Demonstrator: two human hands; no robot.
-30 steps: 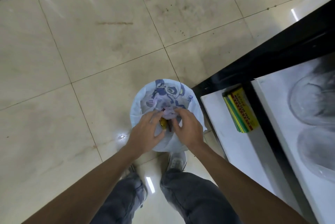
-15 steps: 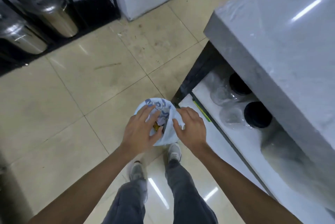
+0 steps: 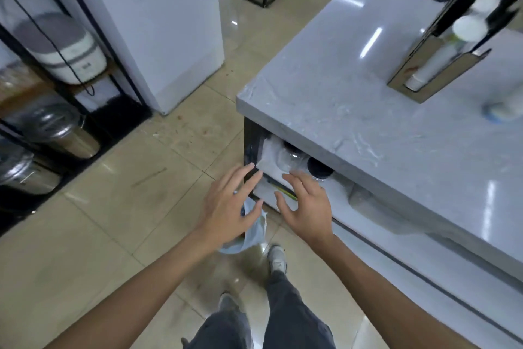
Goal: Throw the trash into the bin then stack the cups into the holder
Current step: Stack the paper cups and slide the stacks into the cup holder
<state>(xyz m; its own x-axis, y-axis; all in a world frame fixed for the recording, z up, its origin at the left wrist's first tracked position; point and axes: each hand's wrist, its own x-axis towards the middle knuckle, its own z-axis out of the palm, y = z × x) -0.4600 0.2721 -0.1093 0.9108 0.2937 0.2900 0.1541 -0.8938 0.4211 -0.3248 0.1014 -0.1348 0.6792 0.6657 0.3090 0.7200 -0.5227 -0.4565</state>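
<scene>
The bin (image 3: 256, 231), lined with a pale blue-printed bag, stands on the floor by the counter's corner and is mostly hidden under my left hand (image 3: 230, 204). My right hand (image 3: 307, 204) hovers beside it. Both hands are empty, fingers spread, raised above the bin. On the grey marble counter (image 3: 353, 111) at the far right stands a mirrored cup holder (image 3: 435, 68) with white cups (image 3: 468, 27) stacked in it. A blurred white cup with a blue rim (image 3: 502, 111) sits on the counter next to the holder.
Clear jars with black lids (image 3: 305, 163) lie on the shelf under the counter. A white cabinet (image 3: 167, 23) stands ahead. A black rack at the left holds a rice cooker (image 3: 65, 48) and steel pots (image 3: 59, 133). My feet are on beige floor tiles (image 3: 119, 207).
Both hands let go of the bin's bag and rose with fingers spread. My view tilted up from the bin to the counter and the cup holder.
</scene>
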